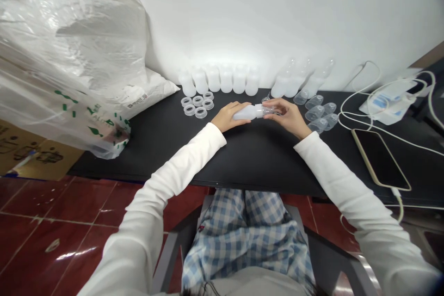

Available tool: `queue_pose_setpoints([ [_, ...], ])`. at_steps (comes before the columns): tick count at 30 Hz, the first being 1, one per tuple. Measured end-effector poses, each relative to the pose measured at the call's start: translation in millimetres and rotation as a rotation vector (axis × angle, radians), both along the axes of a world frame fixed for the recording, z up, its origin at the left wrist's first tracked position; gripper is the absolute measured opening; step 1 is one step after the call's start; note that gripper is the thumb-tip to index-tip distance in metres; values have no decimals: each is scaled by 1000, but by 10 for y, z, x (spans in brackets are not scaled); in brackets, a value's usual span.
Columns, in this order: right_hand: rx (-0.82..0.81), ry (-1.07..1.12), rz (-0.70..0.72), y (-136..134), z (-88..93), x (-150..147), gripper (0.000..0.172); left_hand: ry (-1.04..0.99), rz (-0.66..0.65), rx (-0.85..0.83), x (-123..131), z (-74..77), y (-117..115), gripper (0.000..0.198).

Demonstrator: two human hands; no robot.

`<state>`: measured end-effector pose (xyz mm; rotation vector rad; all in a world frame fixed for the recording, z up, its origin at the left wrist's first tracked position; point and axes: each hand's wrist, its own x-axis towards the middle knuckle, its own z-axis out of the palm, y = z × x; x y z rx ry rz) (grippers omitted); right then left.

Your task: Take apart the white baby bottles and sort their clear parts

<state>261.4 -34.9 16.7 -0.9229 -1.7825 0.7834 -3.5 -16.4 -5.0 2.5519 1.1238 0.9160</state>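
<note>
My left hand (231,116) is wrapped round the body of a frosted white plastic bottle (245,113), which lies sideways above the table with its neck to the right. At that neck end, my right hand (286,116) grips a clear dome-shaped cap (267,110) between thumb and fingers. Whether the cap is seated on the neck, I cannot tell. Just behind the right fingers is a small clear piece (265,99), partly hidden. Several loose clear caps (315,113) lie right of my right hand. Several white rings (200,112) lie beyond my left hand.
Several frosted bottles (226,79) stand along the wall, with three capped bottles (284,78) further right. White cables (364,113), a power strip (390,101) and a phone (381,157) occupy the right side. Large plastic bags (86,46) and a cardboard box (45,155) are at left.
</note>
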Motion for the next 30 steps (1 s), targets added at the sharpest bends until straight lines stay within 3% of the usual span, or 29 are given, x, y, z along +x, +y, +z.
queue_pose_setpoints([
  [6,107,-232,-180,-65,-10,-68,40,14,-25,89,56,-7,-33,62],
  [10,144,-373,-298,-44,-69,-105,64,142,-24,233,77,31,-70,58],
  [13,-30,-368,-269,-7,-125,-100,82,246,-8,308,72,90,-104,52],
  [16,-258,-335,-197,-29,-120,-98,88,283,10,340,83,125,-123,49],
  [18,-227,-301,-220,-76,-76,-109,86,260,53,337,99,112,-117,49],
  [21,68,-327,-271,-137,-4,-128,76,189,134,292,118,51,-94,58],
  [23,181,-362,-261,-148,13,-130,77,157,148,262,126,14,-90,63],
  [28,20,-238,-318,-117,-64,-118,65,168,133,279,156,12,-130,59],
  [30,-64,-180,-269,-106,-95,-121,62,162,150,284,166,20,-136,56],
])
